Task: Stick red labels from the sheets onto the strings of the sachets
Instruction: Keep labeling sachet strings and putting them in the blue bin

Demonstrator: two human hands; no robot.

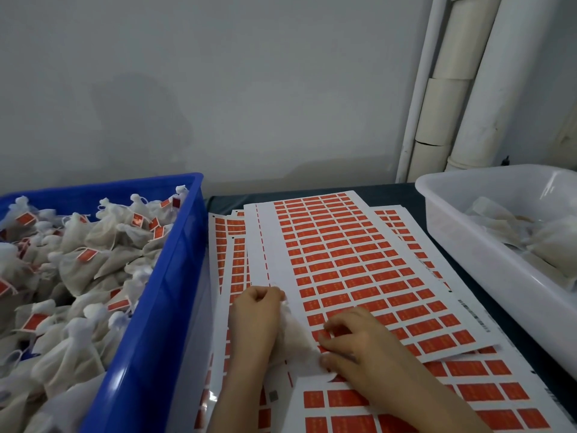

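Clutching a pale gauzy sachet (295, 337) is the left hand (254, 317); the right hand (356, 343) pinches a red label (321, 335).

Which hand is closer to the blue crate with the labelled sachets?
Left. The left hand holds a sachet just right of the blue crate; the right hand is farther right, over the label sheet.
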